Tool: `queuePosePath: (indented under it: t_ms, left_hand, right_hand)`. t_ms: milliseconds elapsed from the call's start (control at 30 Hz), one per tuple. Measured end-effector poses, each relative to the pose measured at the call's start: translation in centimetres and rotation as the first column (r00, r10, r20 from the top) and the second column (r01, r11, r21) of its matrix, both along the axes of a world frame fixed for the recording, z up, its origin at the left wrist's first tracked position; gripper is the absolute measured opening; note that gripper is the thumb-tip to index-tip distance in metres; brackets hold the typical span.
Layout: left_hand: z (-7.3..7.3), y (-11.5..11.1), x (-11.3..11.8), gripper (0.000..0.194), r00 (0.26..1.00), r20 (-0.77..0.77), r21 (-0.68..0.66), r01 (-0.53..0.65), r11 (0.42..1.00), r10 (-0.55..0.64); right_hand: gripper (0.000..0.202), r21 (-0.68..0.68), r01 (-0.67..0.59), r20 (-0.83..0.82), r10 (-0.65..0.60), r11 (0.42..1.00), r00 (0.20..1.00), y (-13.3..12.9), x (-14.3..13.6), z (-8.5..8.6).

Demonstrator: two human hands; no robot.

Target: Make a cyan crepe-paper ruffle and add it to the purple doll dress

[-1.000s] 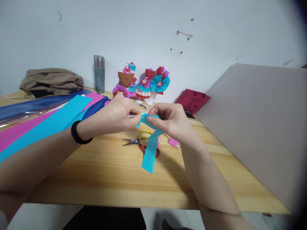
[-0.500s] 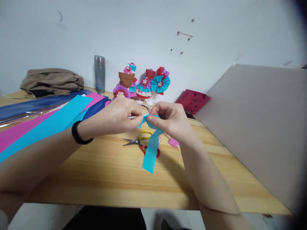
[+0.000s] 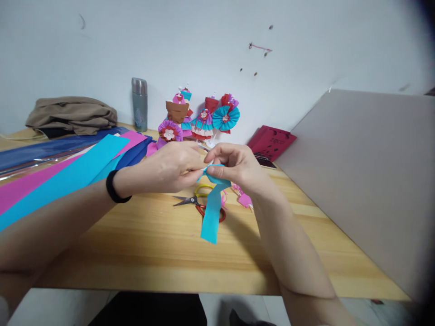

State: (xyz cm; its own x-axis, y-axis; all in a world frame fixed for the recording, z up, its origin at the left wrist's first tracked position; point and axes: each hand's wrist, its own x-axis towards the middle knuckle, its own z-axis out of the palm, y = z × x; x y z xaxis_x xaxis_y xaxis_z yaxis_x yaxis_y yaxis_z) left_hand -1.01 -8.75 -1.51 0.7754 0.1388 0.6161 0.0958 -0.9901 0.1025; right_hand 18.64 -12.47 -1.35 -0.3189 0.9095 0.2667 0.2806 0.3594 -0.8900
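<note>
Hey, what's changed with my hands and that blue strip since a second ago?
Your left hand has dipped slightly and edged toward your right hand; the white ring is now mostly hidden. No release shows. Your right hand still pinches the blue strip, and the scissors lie unmoved.

a wooden tabletop supports scissors with blades parted, layered coloured strips at left, and, at the rear, a bunched brown cloth, an upright flask and dress figures.
</note>
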Motion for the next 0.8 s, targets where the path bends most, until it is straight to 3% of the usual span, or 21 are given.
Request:
queuePosePath:
  t_ms: [233,333,533,800]
  left_hand:
    - [0.1,1.3,-0.7,0.022,0.998,-0.056,-0.232,-0.009,0.973,-0.004]
    - [0.2,1.6,-0.8,0.032,0.998,-0.046,-0.346,-0.063,0.936,0.05]
    - [0.2,1.0,-0.2,0.017,0.989,-0.023,-0.361,-0.145,0.921,0.147]
    - [0.4,1.1,-0.4,0.018,0.991,-0.076,-0.456,-0.132,0.88,0.109]
  right_hand:
    - [0.017,0.029,0.046,0.01,-0.046,0.999,0.999,-0.3,-0.1,0.1]
    - [0.017,0.033,0.063,0.009,-0.063,0.997,0.998,-0.2,-0.3,0.0]
    - [0.015,0.04,0.066,0.025,-0.067,0.997,0.997,-0.1,-0.7,-0.4]
    - [0.019,0.067,0.08,0.052,-0.083,0.995,0.995,-0.1,-0.7,-0.6]
